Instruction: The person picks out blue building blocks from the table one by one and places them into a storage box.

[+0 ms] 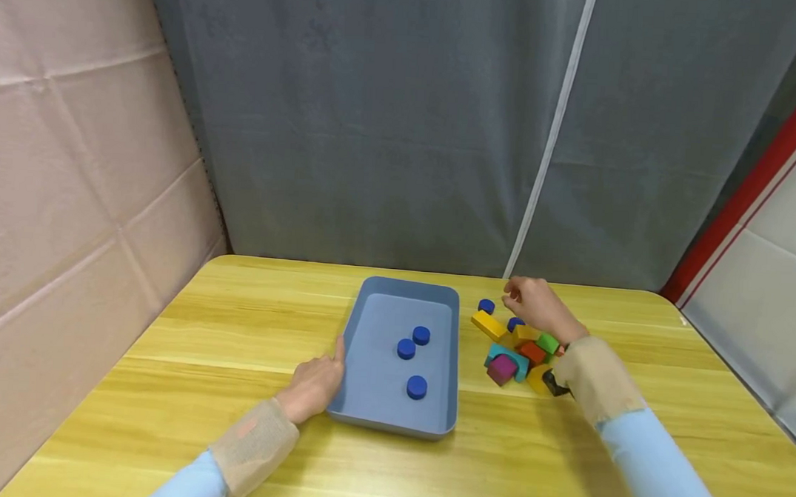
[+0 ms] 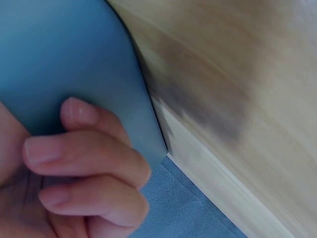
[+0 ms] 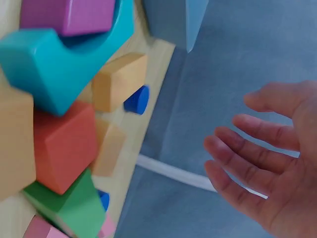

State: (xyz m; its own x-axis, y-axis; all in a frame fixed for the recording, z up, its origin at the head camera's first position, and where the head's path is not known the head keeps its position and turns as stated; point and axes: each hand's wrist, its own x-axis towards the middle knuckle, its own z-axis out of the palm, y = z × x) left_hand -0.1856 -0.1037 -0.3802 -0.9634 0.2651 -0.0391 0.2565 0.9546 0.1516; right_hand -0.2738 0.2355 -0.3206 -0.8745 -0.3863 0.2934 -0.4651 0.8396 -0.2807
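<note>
A grey-blue tray (image 1: 371,414) lies on the table with three blue round blocks (image 1: 416,387) inside it. My left hand (image 1: 313,386) holds the tray's left side, one finger reaching along the rim; in the left wrist view its other fingers (image 2: 89,158) curl against the tray's wall. My right hand (image 1: 538,306) hovers above a heap of coloured blocks, its fingers loosely bent and nothing between them. Near it are two more blue round blocks, one beyond the yellow block (image 1: 489,325) and another (image 1: 515,323) partly hidden in the heap.
The heap, right of the tray, includes a turquoise arch block (image 3: 49,69), a purple block (image 1: 502,369), a red block (image 3: 64,144) and a green block (image 3: 74,208). Behind the wooden table (image 1: 234,330) hangs a grey curtain (image 1: 376,129).
</note>
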